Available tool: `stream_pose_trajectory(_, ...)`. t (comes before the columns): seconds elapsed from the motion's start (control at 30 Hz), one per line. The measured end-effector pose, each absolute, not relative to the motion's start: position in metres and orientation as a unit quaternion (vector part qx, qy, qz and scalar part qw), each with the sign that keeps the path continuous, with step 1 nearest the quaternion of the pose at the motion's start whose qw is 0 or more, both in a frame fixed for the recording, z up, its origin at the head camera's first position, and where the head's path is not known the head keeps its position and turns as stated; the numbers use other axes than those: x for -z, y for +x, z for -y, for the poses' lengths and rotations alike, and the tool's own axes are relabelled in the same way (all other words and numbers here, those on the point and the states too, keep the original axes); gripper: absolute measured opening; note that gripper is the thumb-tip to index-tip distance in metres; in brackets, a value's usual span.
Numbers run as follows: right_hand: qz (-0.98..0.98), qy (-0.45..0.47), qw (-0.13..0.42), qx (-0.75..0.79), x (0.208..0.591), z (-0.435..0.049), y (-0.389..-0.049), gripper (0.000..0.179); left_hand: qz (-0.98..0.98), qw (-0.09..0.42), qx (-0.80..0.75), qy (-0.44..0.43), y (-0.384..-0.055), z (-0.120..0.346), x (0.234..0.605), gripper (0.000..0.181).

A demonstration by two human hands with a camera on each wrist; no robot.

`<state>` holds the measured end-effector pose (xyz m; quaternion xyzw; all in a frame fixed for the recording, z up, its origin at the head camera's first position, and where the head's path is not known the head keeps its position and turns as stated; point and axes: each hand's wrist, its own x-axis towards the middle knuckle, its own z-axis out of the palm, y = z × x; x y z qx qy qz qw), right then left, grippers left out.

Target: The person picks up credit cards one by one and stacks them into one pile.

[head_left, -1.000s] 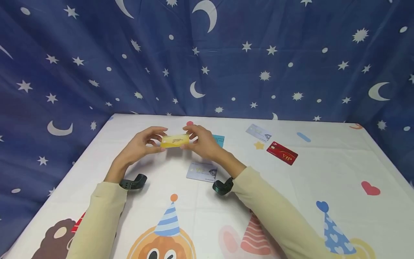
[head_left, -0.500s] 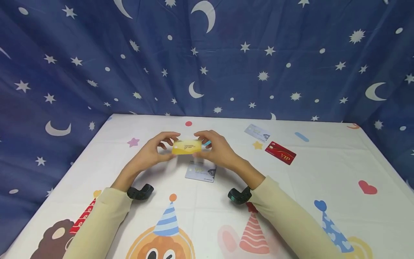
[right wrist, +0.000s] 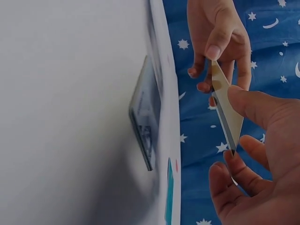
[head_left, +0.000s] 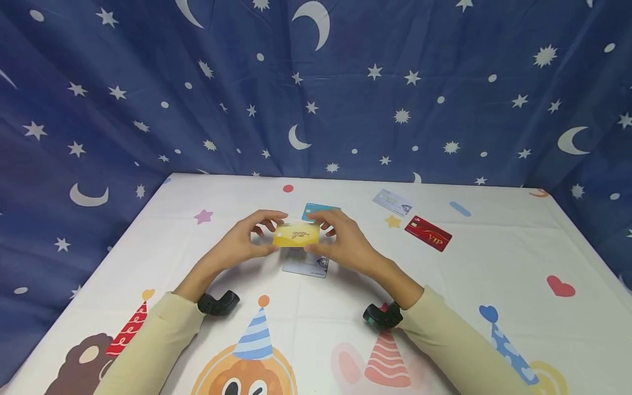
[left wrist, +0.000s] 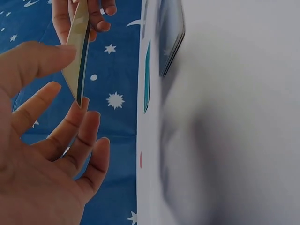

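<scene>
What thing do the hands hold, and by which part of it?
A yellow card: the left hand pinches its left end, the right hand its right end.

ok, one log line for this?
left hand: pinches yellow card | right hand: pinches same card | yellow card: held off table | red card, blue card: lying on table

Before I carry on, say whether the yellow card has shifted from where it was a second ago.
Yes. In the head view, the yellow card has moved rightward, toward the unmoved red card, and lower in the picture.
</scene>
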<state>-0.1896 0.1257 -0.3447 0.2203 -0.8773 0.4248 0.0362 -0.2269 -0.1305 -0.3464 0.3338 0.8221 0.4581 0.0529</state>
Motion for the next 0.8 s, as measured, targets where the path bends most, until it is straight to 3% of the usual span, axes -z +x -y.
stream_pose_trajectory(0.8, 0.9, 0.195, 0.011, -0.389, 0.374, -0.135, -0.166, 0.059, -0.842, 0.08, -0.417, 0.333, -0.214, 0.117, 0.366, 0.059)
